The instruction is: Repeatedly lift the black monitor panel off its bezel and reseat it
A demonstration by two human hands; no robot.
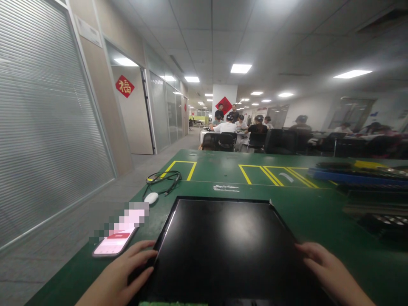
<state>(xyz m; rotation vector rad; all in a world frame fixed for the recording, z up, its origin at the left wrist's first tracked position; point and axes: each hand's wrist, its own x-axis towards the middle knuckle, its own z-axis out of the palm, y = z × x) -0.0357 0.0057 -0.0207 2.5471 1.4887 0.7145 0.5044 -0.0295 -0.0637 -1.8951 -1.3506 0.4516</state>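
A flat black display panel (223,246) with a thin dark frame lies in front of me, over the green table. At its left edge, my left hand (124,272) grips the frame with its fingers bent round the side. My right hand (325,265) holds the opposite edge, thumb and fingers curled against it. A green strip (172,304), perhaps a circuit board, shows along the panel's near edge at the bottom of the view. The panel's underside is hidden.
Left of the panel lie a lit phone (119,236), a white mouse-like object (151,198) and a coiled black cable (168,182). Blurred trays and parts (357,174) sit on the right. Yellow tape (245,174) marks the green table (207,170). Beyond it, several people sit at tables.
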